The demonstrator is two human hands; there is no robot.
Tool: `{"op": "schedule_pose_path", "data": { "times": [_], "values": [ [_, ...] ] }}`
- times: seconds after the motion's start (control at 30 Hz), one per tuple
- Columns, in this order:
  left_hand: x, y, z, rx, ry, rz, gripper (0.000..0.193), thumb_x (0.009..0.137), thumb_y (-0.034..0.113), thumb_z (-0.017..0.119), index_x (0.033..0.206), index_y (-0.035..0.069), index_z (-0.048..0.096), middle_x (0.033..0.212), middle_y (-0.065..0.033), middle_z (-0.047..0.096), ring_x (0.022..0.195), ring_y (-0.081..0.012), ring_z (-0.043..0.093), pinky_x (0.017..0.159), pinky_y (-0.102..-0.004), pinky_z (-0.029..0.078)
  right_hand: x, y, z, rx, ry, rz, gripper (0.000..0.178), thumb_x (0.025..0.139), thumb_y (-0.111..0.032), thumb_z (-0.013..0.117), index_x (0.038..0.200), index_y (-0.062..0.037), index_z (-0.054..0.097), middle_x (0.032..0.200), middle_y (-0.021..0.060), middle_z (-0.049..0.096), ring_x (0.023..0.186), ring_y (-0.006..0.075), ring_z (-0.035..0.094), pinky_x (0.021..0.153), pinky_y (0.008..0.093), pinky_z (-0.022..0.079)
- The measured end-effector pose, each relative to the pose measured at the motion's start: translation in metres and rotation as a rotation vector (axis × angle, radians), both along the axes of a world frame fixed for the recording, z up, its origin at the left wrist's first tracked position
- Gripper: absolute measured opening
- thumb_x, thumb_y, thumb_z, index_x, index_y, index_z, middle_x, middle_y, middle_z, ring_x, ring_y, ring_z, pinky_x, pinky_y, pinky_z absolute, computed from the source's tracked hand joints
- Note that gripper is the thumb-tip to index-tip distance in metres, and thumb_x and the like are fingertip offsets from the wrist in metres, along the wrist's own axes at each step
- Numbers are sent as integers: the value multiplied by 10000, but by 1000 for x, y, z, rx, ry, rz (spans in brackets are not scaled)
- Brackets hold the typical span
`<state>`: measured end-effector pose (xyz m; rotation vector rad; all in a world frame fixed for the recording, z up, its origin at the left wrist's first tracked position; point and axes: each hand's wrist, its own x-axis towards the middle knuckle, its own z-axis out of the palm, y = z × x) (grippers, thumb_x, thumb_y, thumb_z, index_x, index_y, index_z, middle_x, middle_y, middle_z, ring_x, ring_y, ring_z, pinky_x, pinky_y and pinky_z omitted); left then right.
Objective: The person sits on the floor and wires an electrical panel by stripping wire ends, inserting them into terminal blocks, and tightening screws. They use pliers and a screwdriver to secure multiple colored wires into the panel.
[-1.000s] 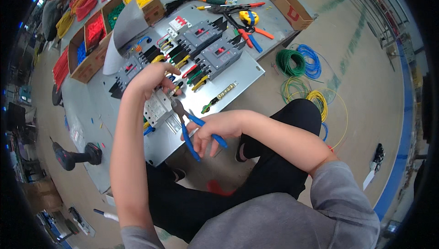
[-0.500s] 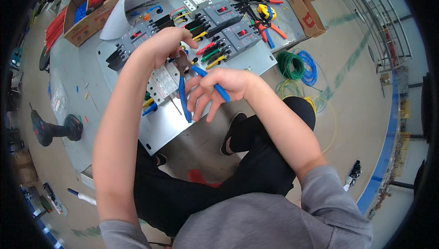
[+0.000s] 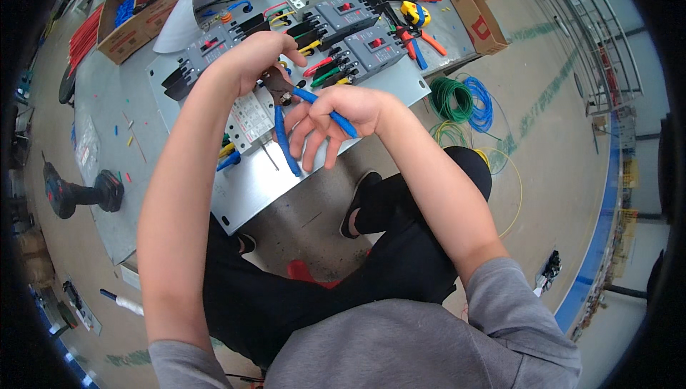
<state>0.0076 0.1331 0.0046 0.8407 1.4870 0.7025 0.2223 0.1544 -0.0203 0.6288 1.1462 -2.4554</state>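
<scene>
My right hand (image 3: 350,114) grips a pair of blue-handled pliers (image 3: 289,147), its thumb on one handle and its fingers at the other; the handles are spread. The dark pliers head lies close under my left hand (image 3: 261,56), whose fingers are bent down over the wiring. Its fingertips are mostly hidden, so what they pinch is unclear. Just below sits a white rectangular electrical device (image 3: 251,121) on a metal mounting plate (image 3: 250,192). Grey circuit breakers (image 3: 375,49) with red switches stand on the plate, with red, green, yellow and black sleeved wire ends between them.
A cordless drill (image 3: 82,192) lies on the table at left. Cardboard boxes (image 3: 136,35) of coloured parts stand at far left. Several hand tools and a yellow tape measure (image 3: 414,13) lie at far right, near an open carton (image 3: 482,24). Green wire coils (image 3: 451,99) rest on the floor.
Both hands and the pliers have moved slightly away from me and to the left. The pliers' handles remain spread. The whole view has shifted a little.
</scene>
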Motion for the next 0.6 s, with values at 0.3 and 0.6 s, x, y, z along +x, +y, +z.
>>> {"op": "schedule_pose_path", "data": {
  "times": [0.3,0.6],
  "values": [
    [2,-4,9,-69,30,-20,397,1004,301,545,1199,37,768,745,-166,714,697,-221,700,738,-384,539,-4,-3,8,260,-174,0,468,838,-162,552,1230,64,672,896,187,772,748,288,789,722,426,678],
    [4,0,4,-41,71,7,335,992,309,547,1064,42,736,769,-197,713,691,-258,697,689,-420,545,-6,-7,-5,259,-132,-52,572,640,-89,568,1166,106,677,840,148,715,637,226,717,601,387,655]
  ]
}}
